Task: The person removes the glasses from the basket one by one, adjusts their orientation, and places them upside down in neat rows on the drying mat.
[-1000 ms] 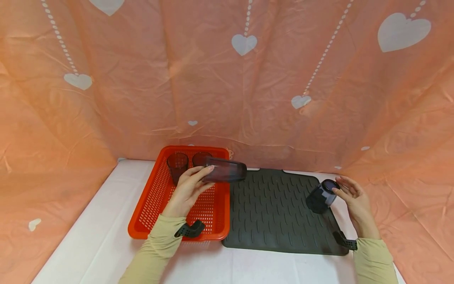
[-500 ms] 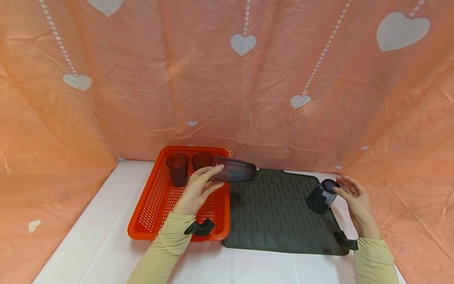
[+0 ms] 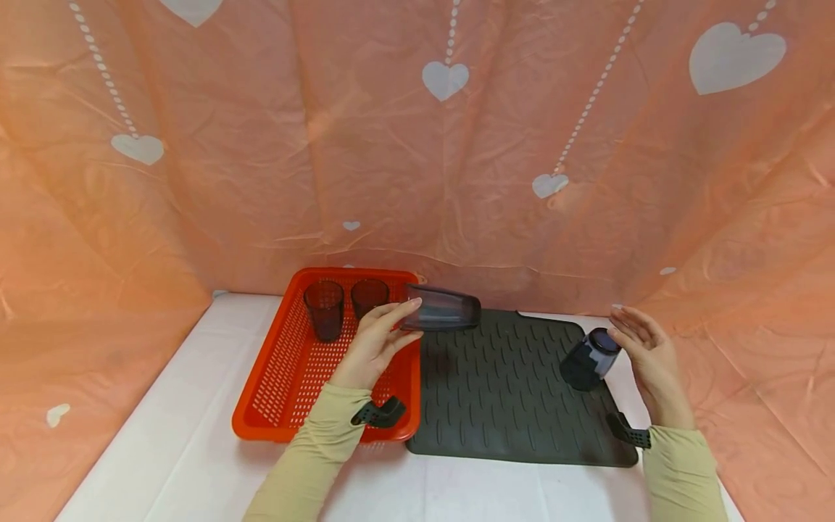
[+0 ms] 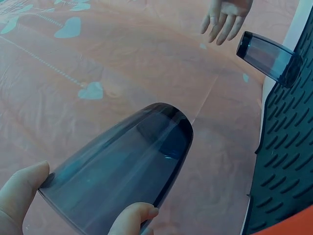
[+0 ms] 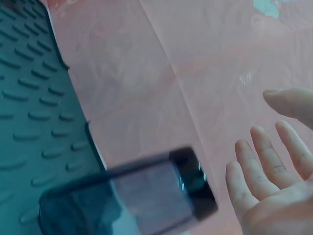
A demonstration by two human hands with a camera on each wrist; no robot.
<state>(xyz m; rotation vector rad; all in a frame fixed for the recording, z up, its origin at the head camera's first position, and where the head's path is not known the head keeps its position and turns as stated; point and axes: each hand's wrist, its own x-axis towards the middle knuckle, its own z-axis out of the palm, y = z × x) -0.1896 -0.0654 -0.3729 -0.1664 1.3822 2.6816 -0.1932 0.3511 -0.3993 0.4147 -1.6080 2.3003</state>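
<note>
My left hand (image 3: 378, 346) grips a dark tinted drinking glass (image 3: 446, 308) near its rim, thumb on one side and fingers on the other. That glass lies nearly level, base to the right, above the basket's right edge and the mat; the left wrist view shows it close (image 4: 127, 166). A second tinted glass (image 3: 589, 360) stands upside down on the black ridged mat (image 3: 502, 391) near its right side. Beside it is my right hand (image 3: 655, 370), fingers extended; the right wrist view shows a gap between this hand (image 5: 274, 181) and the glass (image 5: 132, 196).
An orange perforated basket (image 3: 261, 413) sits left of the mat on a white-covered table (image 3: 483, 493). Two more tinted glasses, one at its back left (image 3: 324, 312) and one beside it (image 3: 370, 296), stand inside. A peach curtain with hearts (image 3: 385, 159) rises behind and at both sides.
My left hand has carried its glass rightward from over the basket toward the mat. My right hand's fingertips, earlier at the upside-down glass's base, are now slightly away from it.
</note>
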